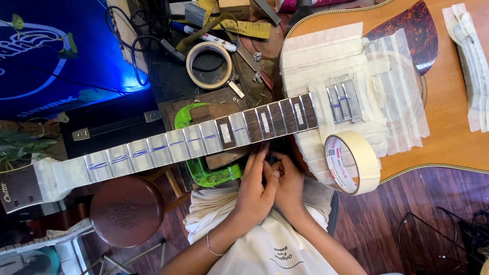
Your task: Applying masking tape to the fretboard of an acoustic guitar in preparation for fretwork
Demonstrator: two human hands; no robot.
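While most of the guitar neck (168, 145) was already taped between frets, both hands, left hand (254, 186) and right hand (288, 183), pinched together just below its bare stretch, probably on tape, can't tell.

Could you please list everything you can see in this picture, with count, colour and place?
acoustic guitar: one, orange-brown body with dark mottled pickguard, lying across the bench, body upper right
fretboard: one, dark wood, mostly masked with pale tape marked in blue, running left to right
tape roll on guitar: one, cream, standing at the body's lower edge
tape roll on bench: one, cream, lying flat above the neck
clamp: one, green, under the neck
marker: one, white and blue, top centre
stool: one, brown, round, lower left
cables: several, black, upper left
left hand: one, fingers raised to the neck's lower edge
right hand: one, beside the left, touching it
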